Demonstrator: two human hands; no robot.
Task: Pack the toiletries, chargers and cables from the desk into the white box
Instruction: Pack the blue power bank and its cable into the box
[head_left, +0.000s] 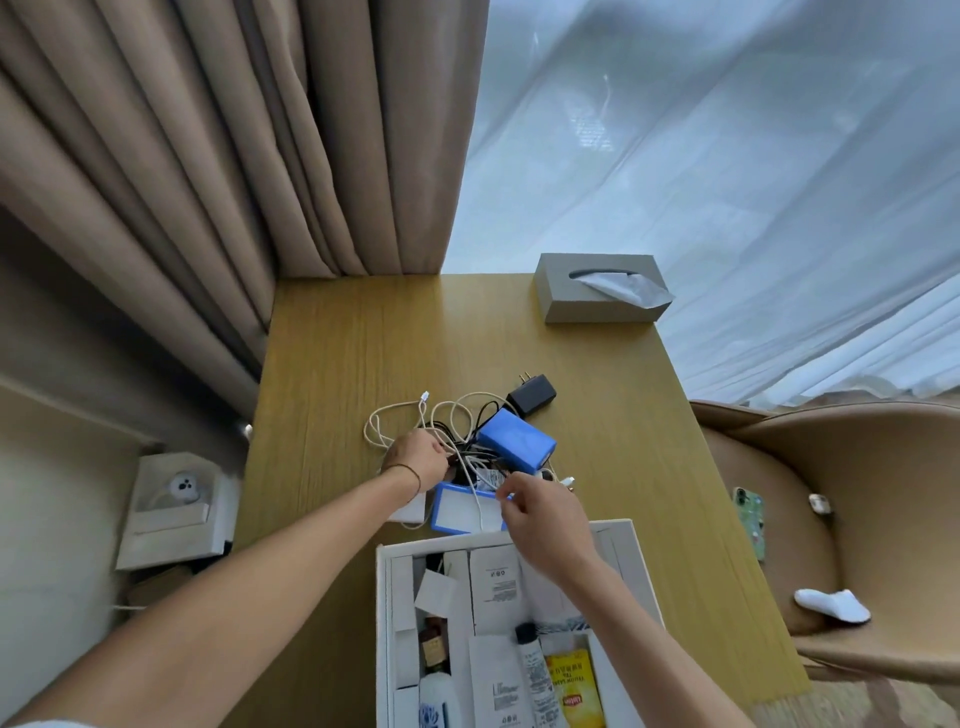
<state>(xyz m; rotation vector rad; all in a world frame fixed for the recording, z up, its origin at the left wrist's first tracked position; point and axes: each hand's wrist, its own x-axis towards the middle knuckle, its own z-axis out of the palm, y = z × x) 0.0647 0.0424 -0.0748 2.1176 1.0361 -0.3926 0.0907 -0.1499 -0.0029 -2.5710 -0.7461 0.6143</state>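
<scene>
toiletries sit packed in the white box (385, 597); just beyond it, left hand (418, 460) grips the cable tangle (457, 431), right hand (540, 512) pinches a white cable; chargers remain on the tabletop (337, 364).

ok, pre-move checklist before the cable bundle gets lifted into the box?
1. Left hand grips the tangled cables: ok.
2. Right hand pinches a white cable over the blue-rimmed case: ok.
3. Cables free of the blue battery pack: not ok, loops run under it.
4. Black charger tied into the bundle: cannot tell.
5. White box open, near the pile: ok.
6. Room left in box: cannot tell, toiletries fill the visible part.
</scene>
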